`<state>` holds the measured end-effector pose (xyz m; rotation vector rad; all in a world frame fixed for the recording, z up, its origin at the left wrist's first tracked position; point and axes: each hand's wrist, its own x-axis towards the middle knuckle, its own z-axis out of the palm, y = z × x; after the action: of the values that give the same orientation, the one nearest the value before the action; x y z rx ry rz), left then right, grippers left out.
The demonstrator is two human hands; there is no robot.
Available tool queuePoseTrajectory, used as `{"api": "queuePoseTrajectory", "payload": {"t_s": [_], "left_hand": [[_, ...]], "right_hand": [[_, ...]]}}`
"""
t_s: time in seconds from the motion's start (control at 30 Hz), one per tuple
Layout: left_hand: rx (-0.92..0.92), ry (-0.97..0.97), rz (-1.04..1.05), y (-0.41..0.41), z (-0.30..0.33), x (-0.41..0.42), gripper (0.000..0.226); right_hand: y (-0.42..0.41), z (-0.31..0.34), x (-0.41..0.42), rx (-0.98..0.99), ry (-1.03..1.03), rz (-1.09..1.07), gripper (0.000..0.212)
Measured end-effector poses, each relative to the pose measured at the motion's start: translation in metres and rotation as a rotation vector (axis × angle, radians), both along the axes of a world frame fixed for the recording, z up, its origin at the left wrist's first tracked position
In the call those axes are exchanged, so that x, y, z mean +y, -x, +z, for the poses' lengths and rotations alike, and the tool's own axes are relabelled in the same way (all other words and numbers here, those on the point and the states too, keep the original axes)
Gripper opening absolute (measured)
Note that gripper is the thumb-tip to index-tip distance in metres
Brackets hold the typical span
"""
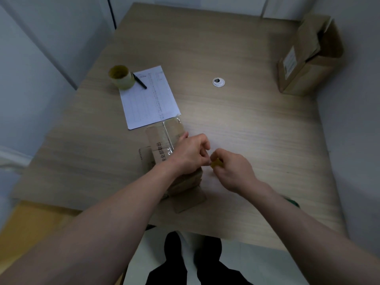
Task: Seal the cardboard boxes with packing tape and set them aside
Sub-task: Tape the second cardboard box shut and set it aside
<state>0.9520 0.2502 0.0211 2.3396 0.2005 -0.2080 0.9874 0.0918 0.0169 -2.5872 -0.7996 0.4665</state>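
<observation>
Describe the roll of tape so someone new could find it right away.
Start at the wooden table and look to its far left part, where a white sheet of paper lies. The roll of tape stands on that sheet's far left corner, beside a black pen. It is the only round, yellowish thing there.

The scene is dimly lit and bluish. A soft sheen is seen mid-surface (236,128). Straight edges are bowed by wide-angle distortion, and the corners are blurred.

A pale wood-grain tabletop (236,124) with a round cable grommet (218,82) stands in a dim corner between plain white walls (37,64); light floor (156,258) below.
</observation>
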Motion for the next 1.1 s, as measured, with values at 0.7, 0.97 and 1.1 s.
{"api": "queuePoseTrajectory", "payload": {"t_s": [0.7, 0.97, 1.1], "left_hand": [[-0.231, 0.226, 0.083, 0.012, 0.002, 0.014, 0.018], [-0.546, -0.133, 0.507, 0.108, -0.016, 0.009, 0.048], [-0.407, 0.136, 0.612, 0.119, -0.038, -0.013, 0.065]], "right_hand": [[0.031, -0.052, -0.100, -0.173, 0.187, 0.010, 0.030], [0.045, -0.068, -0.089, -0.315, 0.010, -0.151, 0.022], [0.049, -0.033, -0.019, -0.041, -0.448, -0.218, 0.053]]}}
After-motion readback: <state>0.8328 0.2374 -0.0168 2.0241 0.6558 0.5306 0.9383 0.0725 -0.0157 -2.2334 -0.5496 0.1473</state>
